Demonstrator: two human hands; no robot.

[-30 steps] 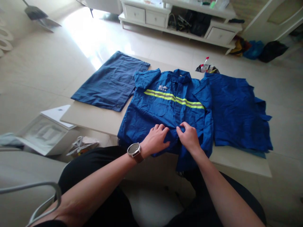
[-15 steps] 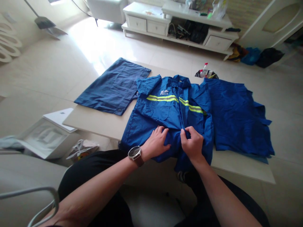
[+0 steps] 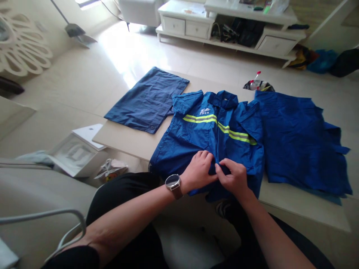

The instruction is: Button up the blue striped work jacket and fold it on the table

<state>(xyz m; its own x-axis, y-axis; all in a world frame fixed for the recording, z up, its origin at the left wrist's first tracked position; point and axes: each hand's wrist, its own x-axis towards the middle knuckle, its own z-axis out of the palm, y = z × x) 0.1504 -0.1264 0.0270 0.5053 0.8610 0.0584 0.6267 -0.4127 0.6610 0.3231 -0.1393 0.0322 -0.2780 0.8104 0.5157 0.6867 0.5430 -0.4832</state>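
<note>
A bright blue work jacket (image 3: 196, 138) with a yellow reflective band lies front-up on a low beige table (image 3: 126, 140). My left hand (image 3: 199, 170), a watch on its wrist, pinches the jacket's front edge near the hem. My right hand (image 3: 234, 178) pinches the other front edge right beside it, thumb and fingers closed on the cloth. Both hands meet at the centre opening, near the table's front edge.
A folded dark blue garment (image 3: 148, 99) lies at the table's far left. Another bright blue garment (image 3: 297, 138) is spread at the right. A small bottle and wrapper (image 3: 258, 85) sit at the far edge. An open white box (image 3: 75, 151) stands on the floor left; a white cabinet (image 3: 230, 22) is behind.
My hands have stayed on the jacket's lower front and drawn closer together, bringing the two front edges together. The camera has shifted, so everything sits a little further right.
</note>
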